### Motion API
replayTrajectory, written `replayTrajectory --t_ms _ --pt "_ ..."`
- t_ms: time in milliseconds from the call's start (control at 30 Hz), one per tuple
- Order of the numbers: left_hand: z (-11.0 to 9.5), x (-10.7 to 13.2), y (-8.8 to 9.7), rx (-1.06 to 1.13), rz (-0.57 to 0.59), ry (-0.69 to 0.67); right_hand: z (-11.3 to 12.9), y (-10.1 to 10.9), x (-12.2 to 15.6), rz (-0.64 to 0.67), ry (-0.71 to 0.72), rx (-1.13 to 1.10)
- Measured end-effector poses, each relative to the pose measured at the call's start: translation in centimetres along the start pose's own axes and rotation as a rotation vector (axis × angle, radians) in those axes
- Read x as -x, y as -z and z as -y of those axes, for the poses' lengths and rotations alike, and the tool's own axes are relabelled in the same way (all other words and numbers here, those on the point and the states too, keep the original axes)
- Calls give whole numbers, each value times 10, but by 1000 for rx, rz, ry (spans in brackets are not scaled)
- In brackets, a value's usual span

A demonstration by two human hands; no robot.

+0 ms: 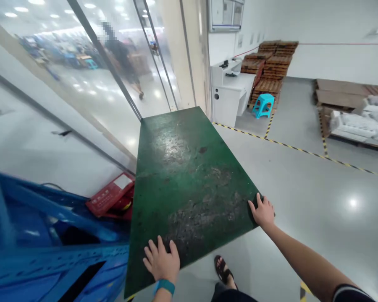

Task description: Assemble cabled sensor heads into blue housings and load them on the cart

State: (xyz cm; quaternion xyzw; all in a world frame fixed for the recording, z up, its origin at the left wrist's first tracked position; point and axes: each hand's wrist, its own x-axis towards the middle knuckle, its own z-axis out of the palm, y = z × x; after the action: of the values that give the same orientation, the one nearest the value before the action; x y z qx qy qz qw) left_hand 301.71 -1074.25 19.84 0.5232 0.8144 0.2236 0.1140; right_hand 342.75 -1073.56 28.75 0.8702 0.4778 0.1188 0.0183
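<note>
A large green board [185, 167], scuffed and worn in the middle, lies in front of me and stretches away toward a glass wall. My left hand [161, 262] lies flat on its near edge, fingers spread, with a teal wristband on the wrist. My right hand [262, 211] is wrapped round the board's near right corner, fingers curled over the edge. My sandalled foot [223, 270] shows on the floor under the near edge.
A blue metal frame [50, 247] stands at the left with a red box [111, 197] beside the board. Behind the glass a person walks. At the back stand a white desk [229, 90], stacked wooden pallets [271, 67], a turquoise stool [263, 105]; yellow-black floor tape [302, 150].
</note>
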Motion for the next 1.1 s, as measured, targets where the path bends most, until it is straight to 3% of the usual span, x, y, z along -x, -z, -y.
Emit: replayTrajectory --t_ms 167,400,633,900,1100 --pt "15 -8 -23 3 6 15 13 -11 1 -29 -14 9" --pt "39 -26 -19 -31 -46 -20 46 6 5 6 4 9" --pt "16 -24 -21 -87 -35 8 40 2 -15 86 9 60" --pt "3 -17 5 -132 -73 -32 30 17 -16 140 -14 53" --pt "-3 -25 5 -122 -44 -23 36 17 -22 91 -26 64"
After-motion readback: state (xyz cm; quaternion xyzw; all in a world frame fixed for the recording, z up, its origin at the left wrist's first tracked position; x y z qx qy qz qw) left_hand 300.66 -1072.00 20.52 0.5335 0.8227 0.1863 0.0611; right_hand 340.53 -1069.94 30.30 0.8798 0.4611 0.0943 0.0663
